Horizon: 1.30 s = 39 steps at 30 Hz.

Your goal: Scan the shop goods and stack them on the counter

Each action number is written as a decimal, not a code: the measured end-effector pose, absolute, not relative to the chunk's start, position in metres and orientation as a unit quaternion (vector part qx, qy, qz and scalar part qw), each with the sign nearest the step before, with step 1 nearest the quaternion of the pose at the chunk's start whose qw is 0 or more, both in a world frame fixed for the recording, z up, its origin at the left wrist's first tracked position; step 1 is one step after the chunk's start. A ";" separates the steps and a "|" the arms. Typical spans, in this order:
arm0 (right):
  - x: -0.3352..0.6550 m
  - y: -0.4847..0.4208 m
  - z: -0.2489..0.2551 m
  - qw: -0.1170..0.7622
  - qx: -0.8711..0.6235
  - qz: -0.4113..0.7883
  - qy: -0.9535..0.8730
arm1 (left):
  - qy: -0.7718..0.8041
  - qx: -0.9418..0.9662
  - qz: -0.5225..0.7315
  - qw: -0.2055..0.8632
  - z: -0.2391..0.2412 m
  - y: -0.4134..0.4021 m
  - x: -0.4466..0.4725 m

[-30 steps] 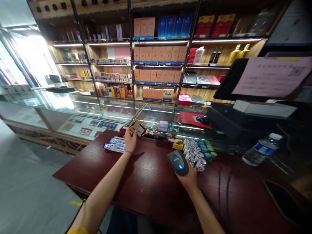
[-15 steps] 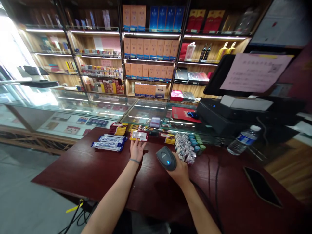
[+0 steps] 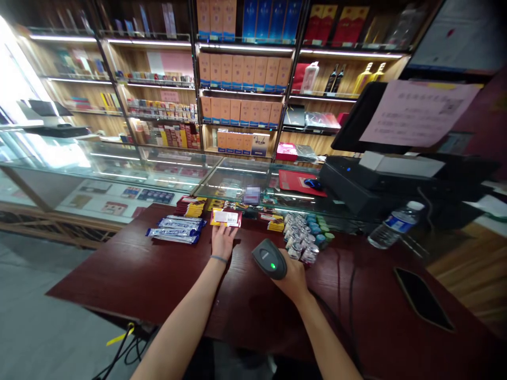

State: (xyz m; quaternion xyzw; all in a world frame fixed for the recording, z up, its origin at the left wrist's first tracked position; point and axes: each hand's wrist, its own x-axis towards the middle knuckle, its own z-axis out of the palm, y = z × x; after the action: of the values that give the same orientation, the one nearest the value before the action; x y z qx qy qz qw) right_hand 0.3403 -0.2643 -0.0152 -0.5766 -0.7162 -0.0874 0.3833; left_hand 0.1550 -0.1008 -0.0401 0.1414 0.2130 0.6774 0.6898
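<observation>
My left hand holds up a red and yellow snack packet, its barcode side facing me. In my right hand is a dark barcode scanner with a green light lit on top; its nose points toward the packet. Left of my left hand lie blue and silver packets. Behind them sits a stack of red and yellow packets. A smaller pile of similar packets lies beyond the scanner, beside rows of small rolls in silver, blue and green.
A water bottle and a phone are on the right of the dark red table. Behind it runs a glass counter with a red mouse pad. A black monitor stands at right; stocked shelves line the wall.
The scanner's light has turned from blue to green. The snack packet is tilted slightly more toward me in my left hand. My right hand has hardly moved.
</observation>
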 end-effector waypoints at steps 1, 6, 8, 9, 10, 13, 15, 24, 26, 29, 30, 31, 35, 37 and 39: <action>0.340 -0.264 -0.015 0.388 -0.578 -0.087 -0.712 | 0.213 0.142 0.678 0.689 -0.042 -0.100 0.155; 0.342 -0.264 -0.014 0.397 -0.587 -0.084 -0.701 | 0.206 0.159 0.671 0.694 -0.046 -0.098 0.155; 0.344 -0.264 -0.014 0.406 -0.595 -0.088 -0.688 | 0.199 0.180 0.669 0.693 -0.046 -0.099 0.156; 0.346 -0.264 -0.014 0.414 -0.599 -0.093 -0.679 | 0.197 0.192 0.668 0.691 -0.046 -0.099 0.156; 0.349 -0.265 -0.014 0.426 -0.602 -0.100 -0.668 | 0.196 0.205 0.667 0.689 -0.045 -0.100 0.156; 0.359 -0.265 -0.017 0.461 -0.608 -0.117 -0.635 | 0.198 0.244 0.658 0.684 -0.040 -0.103 0.158; 0.368 -0.266 -0.019 0.472 -0.623 -0.125 -0.611 | 0.200 0.272 0.650 0.681 -0.034 -0.106 0.159; 0.406 -0.275 -0.011 0.531 -0.659 -0.113 -0.520 | 0.252 0.445 0.601 0.614 0.005 -0.103 0.196; 0.411 -0.277 -0.009 0.540 -0.664 -0.115 -0.504 | 0.273 0.503 0.597 0.562 0.010 -0.096 0.207; 0.417 -0.279 -0.010 0.554 -0.668 -0.118 -0.482 | 0.284 0.562 0.584 0.512 0.014 -0.087 0.222; 0.417 -0.279 -0.010 0.560 -0.666 -0.120 -0.478 | 0.285 0.571 0.573 0.514 0.014 -0.084 0.226; 0.418 -0.278 -0.011 0.565 -0.663 -0.120 -0.476 | 0.287 0.576 0.559 0.523 0.014 -0.082 0.231; 0.418 -0.277 -0.012 0.580 -0.659 -0.110 -0.466 | 0.276 0.560 0.519 0.583 0.011 -0.073 0.248; 0.417 -0.277 -0.011 0.585 -0.657 -0.104 -0.463 | 0.257 0.566 0.518 0.587 0.007 -0.068 0.256; 0.417 -0.278 -0.011 0.585 -0.657 -0.106 -0.464 | 0.237 0.617 0.523 0.538 0.003 -0.064 0.262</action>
State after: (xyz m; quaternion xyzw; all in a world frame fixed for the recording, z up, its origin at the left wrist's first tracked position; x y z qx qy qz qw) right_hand 0.4166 -0.2778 -0.0110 -0.6566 -0.4637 -0.1059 0.5853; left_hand 0.2616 -0.0645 0.0026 0.6171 0.2371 0.5233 0.5377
